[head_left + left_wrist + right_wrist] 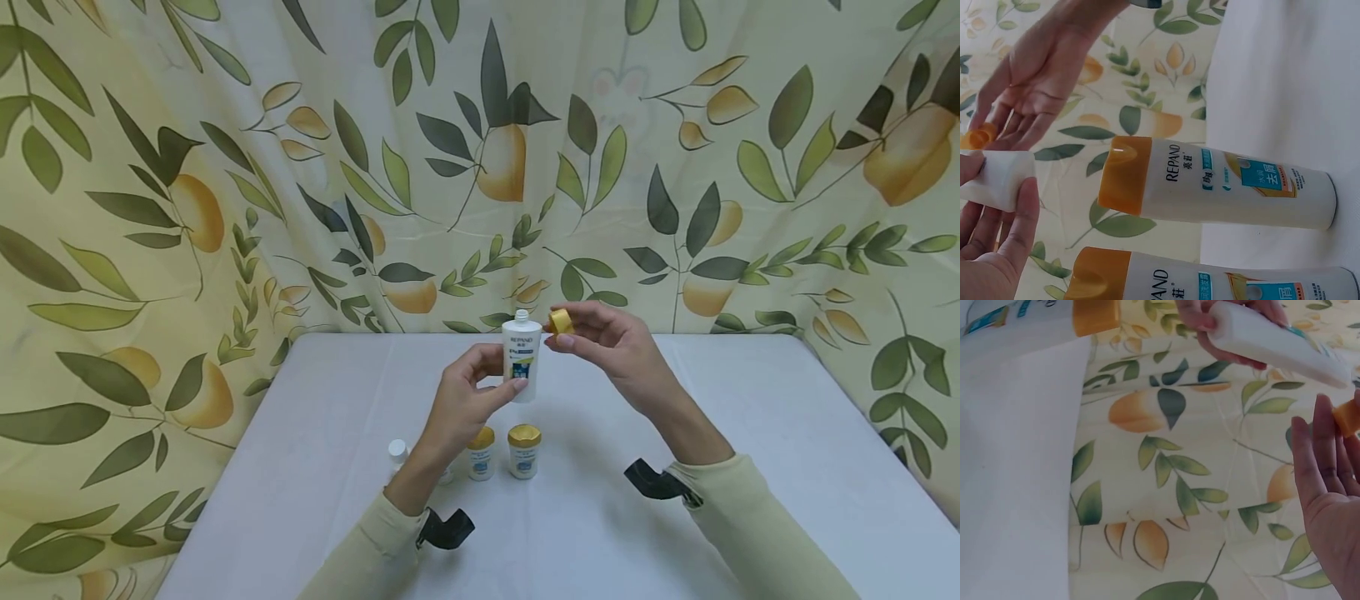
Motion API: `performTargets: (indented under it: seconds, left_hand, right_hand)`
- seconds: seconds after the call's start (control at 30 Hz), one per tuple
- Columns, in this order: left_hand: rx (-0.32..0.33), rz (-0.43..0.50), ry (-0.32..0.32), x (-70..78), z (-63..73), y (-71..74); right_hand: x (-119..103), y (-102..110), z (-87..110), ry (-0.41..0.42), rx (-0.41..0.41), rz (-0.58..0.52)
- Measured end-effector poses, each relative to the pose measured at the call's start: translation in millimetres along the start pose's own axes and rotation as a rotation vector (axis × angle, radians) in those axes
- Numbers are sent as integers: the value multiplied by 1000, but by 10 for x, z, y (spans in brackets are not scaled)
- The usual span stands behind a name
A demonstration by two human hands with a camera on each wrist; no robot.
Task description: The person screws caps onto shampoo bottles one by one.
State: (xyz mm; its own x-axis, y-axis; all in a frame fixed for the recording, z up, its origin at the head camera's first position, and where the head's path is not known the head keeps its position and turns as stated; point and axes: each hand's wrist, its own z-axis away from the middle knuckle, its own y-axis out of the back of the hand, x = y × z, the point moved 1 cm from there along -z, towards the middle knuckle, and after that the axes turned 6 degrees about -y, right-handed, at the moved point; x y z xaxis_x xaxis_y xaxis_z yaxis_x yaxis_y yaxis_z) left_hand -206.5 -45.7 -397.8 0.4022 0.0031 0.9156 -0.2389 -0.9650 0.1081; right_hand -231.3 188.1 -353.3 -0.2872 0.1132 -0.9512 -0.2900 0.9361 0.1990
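My left hand [467, 393] grips a white shampoo bottle [522, 340] upright above the table, thumb across its front label. The bottle's cap is off and its narrow white neck shows at the top. Just to the right, my right hand [626, 346] pinches a gold cap [561, 322] between thumb and fingers, beside the neck and apart from it. In the left wrist view, the bottle [1004, 181] is cut off at the frame's edge. The right wrist view shows the bottle's base [1225, 325] toward the camera.
Two white shampoo bottles with gold caps, one [524, 454] in the middle and another [481, 457] to its left, stand on the white-covered table [300, 467]. A white-topped bottle [397, 452] is partly hidden by my left forearm. Behind hangs a leaf-and-fruit patterned curtain [480, 233].
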Motion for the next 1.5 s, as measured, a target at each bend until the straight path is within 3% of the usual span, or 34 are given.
performTargets:
  seconds: [0.3, 0.87, 1.23, 1.5]
  left_hand:
    - [-2, -17, -15, 11, 18, -40]
    - [-5, -21, -46, -18, -2, -54]
    - [6, -122, -89, 28, -58, -41]
    - [-13, -100, -32, 61, -80, -53]
  right_hand:
    - [-128, -78, -32, 43, 76, 82]
    - [-220, -156, -104, 85, -2, 88]
    - [-265, -87, -131, 125, 16, 240]
    - [-262, -92, -138, 97, 11, 179]
